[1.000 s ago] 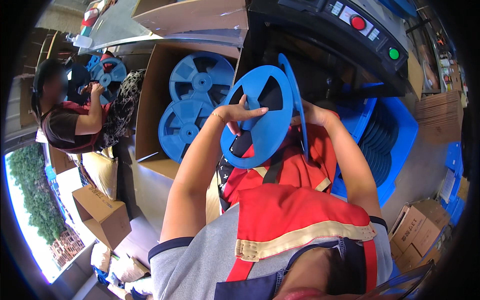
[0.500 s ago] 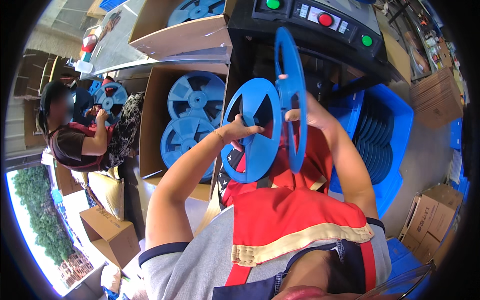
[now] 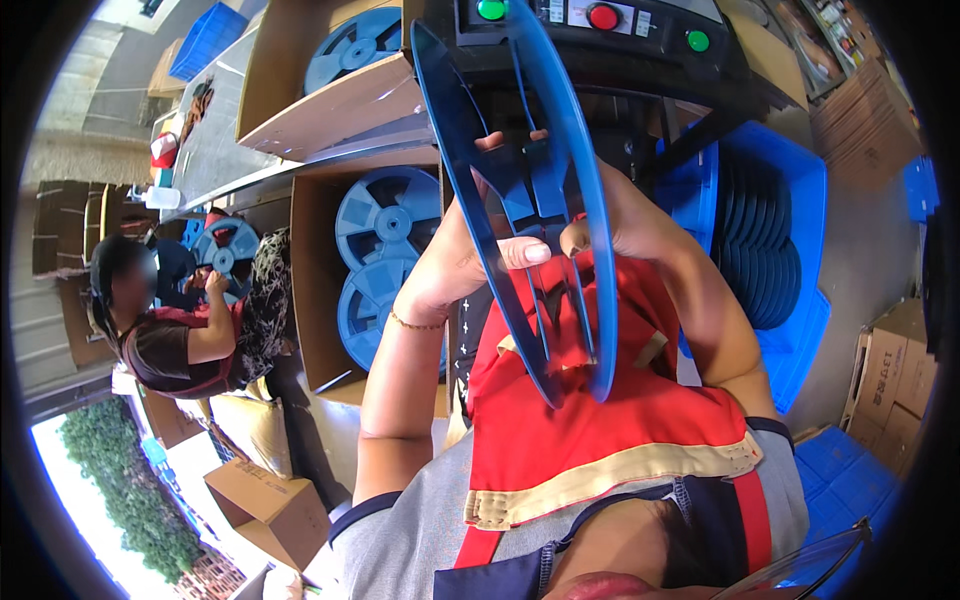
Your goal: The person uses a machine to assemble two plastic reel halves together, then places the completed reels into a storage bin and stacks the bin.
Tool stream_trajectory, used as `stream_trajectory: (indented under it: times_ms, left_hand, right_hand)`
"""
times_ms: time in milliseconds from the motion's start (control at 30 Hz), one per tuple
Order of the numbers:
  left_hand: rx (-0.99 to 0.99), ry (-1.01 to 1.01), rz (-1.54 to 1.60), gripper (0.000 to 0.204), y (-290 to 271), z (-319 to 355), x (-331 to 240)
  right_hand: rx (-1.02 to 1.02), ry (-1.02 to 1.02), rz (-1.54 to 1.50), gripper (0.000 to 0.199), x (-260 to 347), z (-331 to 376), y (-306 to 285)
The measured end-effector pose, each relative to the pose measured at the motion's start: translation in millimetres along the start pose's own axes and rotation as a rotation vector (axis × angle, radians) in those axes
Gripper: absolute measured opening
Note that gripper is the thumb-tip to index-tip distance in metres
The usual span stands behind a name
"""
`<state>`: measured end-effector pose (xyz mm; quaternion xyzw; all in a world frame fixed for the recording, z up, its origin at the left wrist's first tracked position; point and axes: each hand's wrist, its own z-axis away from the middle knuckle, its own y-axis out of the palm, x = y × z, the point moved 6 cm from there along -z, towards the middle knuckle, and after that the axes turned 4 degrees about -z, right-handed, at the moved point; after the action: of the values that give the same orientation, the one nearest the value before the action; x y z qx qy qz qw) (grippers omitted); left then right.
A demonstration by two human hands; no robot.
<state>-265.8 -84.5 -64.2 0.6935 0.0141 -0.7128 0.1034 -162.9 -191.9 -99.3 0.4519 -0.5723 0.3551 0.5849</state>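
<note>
Turned since the earlier frames: blue plastic reel [image 3: 520, 200], formerly showing its round face, now edge-on and raised toward the black control box [image 3: 600, 30]. Left hand [image 3: 455, 265] grips the reel's near flange, thumb pressed flat across it. Right hand [image 3: 625, 220] clasps the far side, fingers curled at the hub. Left of reel: open cardboard box [image 3: 310, 300] holding two blue reels. Right of reel: blue crate [image 3: 790, 200] of stacked reels.

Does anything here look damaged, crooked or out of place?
Nothing stands out. The left hand and right hand hold a blue plastic reel edge-on; its flanges look whole. More blue reels sit neatly in the cardboard box.
</note>
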Motion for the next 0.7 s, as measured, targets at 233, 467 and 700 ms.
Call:
stream_trajectory:
  times_ms: [233, 467, 700]
  left_hand:
    - [0.046, -0.04, 0.028, 0.106, 2.4, -1.1, 0.8]
    - [-0.003, -0.163, 0.133, 0.11, 5.4, -0.6, 5.7]
    - [-0.116, -0.054, 0.066, 0.103, 6.5, -0.4, 8.5]
  right_hand:
    - [-0.026, 0.138, -0.06, 0.106, 7.0, -0.8, 0.8]
    - [-0.033, 0.138, -0.067, 0.104, -1.7, 1.2, -0.2]
    - [-0.075, 0.185, 0.207, 0.114, 0.7, 8.1, 0.2]
